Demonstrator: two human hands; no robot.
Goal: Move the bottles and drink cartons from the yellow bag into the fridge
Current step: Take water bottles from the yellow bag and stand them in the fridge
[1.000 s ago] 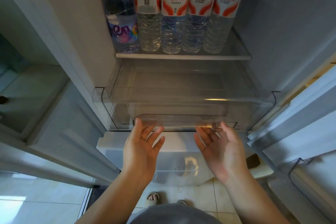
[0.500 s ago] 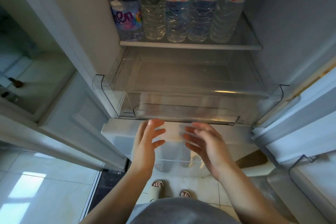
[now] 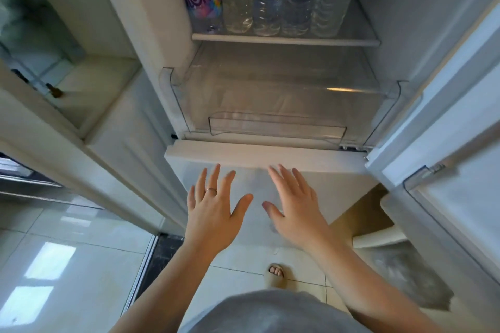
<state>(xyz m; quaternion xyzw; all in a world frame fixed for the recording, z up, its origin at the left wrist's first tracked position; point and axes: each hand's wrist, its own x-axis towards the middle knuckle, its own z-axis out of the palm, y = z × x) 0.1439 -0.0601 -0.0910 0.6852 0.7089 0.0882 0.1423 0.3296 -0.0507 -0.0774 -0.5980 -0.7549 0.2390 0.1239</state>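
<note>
The fridge stands open in front of me. Several clear water bottles (image 3: 267, 3) with red and white labels stand in a row on a glass shelf (image 3: 286, 40), with a purple-labelled bottle (image 3: 203, 5) at the left end. Below the shelf sits a clear plastic drawer (image 3: 276, 105), pushed in and holding nothing. My left hand (image 3: 213, 208) and my right hand (image 3: 295, 205) hover side by side with spread fingers in front of the white lower compartment front (image 3: 265, 159), below the drawer. Both hold nothing. The yellow bag is out of view.
The fridge door (image 3: 443, 159) hangs open at the right with a door bin (image 3: 460, 213). A second open door with shelves (image 3: 70, 94) stands at the left. The tiled floor (image 3: 67, 265) and a foot in a slipper (image 3: 276, 274) lie below.
Both hands left the clear drawer's front edge and dropped to the white compartment front below. The drawer now sits fully in. My view tilted downward.
</note>
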